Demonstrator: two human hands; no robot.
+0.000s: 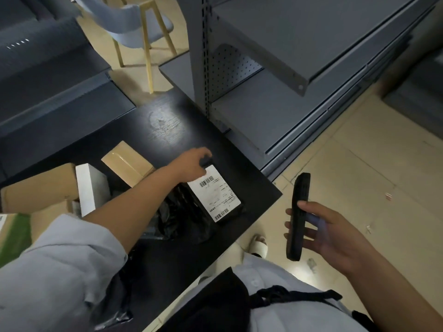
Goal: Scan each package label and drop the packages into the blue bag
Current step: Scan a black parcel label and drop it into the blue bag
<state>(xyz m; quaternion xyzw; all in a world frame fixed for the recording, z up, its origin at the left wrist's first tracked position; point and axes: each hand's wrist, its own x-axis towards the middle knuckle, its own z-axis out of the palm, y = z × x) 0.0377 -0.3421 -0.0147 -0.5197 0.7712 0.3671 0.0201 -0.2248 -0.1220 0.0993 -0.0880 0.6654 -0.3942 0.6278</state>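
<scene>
A black poly-bag package (211, 202) lies on the black table (172, 125), close to the table's right-hand edge, with its white shipping label (214, 192) facing up and two barcodes showing on it. The left hand (191, 164) reaches across the table and rests on the far end of this package, fingers curled down over the package's top edge just beyond the label; whether they actually pinch the plastic cannot be told. The forearm passes over the package's left part, and crumpled black plastic (172, 224) bunches beside the package toward the person.

The right hand (321, 233) hangs off the table, to the right of the package and over the tiled floor (359, 178), well apart from the label. It is wrapped loosely around a black handheld scanner (298, 216), thumb on the front face and fingers behind, the device standing nearly upright.

Left of the package sit a tan cardboard box (127, 161), a white box (88, 188) and a larger brown carton (40, 185), crowding that side. Beyond the package the tabletop is bare up to a grey metal shelving unit (263, 92), whose upright post meets the table's far corner. Right of the package the table ends and open floor follows.
</scene>
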